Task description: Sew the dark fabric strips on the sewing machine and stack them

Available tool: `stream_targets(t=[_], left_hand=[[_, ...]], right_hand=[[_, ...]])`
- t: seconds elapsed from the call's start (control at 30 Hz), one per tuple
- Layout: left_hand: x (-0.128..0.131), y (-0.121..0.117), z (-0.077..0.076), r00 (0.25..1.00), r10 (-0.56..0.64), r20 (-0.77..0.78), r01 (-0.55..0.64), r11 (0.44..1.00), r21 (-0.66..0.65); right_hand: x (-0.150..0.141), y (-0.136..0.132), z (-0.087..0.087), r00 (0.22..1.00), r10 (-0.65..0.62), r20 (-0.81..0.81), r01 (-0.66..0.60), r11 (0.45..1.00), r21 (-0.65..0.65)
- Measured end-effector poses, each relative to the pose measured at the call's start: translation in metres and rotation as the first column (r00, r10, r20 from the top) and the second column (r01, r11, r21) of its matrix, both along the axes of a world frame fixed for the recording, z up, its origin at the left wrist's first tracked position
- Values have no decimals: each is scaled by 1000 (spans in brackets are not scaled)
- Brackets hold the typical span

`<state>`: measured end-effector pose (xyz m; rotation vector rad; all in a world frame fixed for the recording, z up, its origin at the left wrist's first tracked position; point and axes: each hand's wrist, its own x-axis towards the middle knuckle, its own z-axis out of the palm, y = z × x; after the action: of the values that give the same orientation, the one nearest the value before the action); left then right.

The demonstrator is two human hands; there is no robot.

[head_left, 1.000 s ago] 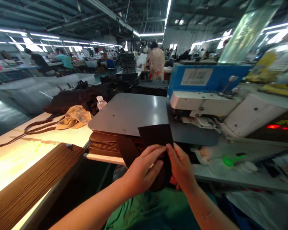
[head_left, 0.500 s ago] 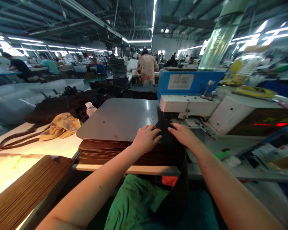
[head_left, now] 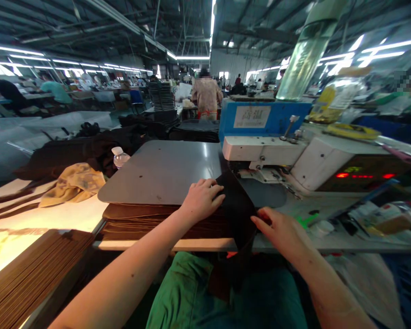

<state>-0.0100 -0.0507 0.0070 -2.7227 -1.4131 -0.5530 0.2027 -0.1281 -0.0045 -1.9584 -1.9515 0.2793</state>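
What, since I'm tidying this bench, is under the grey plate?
Beneath the grey plate's front edge, a stack of brown fabric pieces shows. The plate covers the stack's top and whatever lies farther back.

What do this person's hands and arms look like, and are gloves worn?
The left hand and right hand are ungloved, and no sleeves or cables show. The left forearm has a small dark spot. Any ring is too small to tell.
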Motion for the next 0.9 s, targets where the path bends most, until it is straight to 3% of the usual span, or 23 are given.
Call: stream_targets(t=[0.07, 0.13, 0.2, 0.27, 0.3, 0.33, 0.37, 0.47, 0.57, 0.63, 0.73, 0.9], left_hand=[[0, 0, 0, 1000, -3, 2, 3, 1000, 2], [-2, 2, 0, 1000, -11, 5, 11, 1000, 0], [-4, 3, -1, 1000, -30, 6, 30, 999, -10], [-5, 5, -1, 999, -44, 5, 44, 999, -22], [-5, 5, -1, 999, -44, 4, 44, 999, -26], [-5, 5, -1, 999, -43, 1, 43, 999, -30], [-5, 5, -1, 999, -41, -4, 41, 999, -32], [-3, 4, 0, 999, -44, -18, 43, 999, -27], [-1, 4, 1, 999, -42, -30, 42, 999, -12], [0, 5, 1, 999, -33, -41, 33, 999, -8], [1, 5, 2, 998, -18, -55, 17, 1000, -5], [4, 9, 2, 998, 5, -59, -4, 1000, 7]], right_hand=[[0, -7, -13, 993, 29, -116, -32, 999, -16], [1, -9, -26, 919, 84, -386, -115, 992, -57], [2, -10, -38, 705, 57, -707, -193, 974, -114], [3, -11, -47, 453, -51, -890, -234, 956, -174], [3, -11, -50, 379, -94, -920, -236, 952, -195], [3, -12, -50, 358, -113, -927, -229, 952, -204], [2, -12, -48, 384, -106, -917, -215, 956, -200], [-2, -7, -29, 586, -4, -810, -143, 984, -109], [-6, 11, -1, 800, 84, -595, -102, 995, 3], [-9, 29, 13, 901, 110, -420, -99, 994, 48], [-15, 58, 21, 968, 91, -232, -74, 994, 78], [-23, 88, 20, 994, 56, -96, -51, 997, 53]])
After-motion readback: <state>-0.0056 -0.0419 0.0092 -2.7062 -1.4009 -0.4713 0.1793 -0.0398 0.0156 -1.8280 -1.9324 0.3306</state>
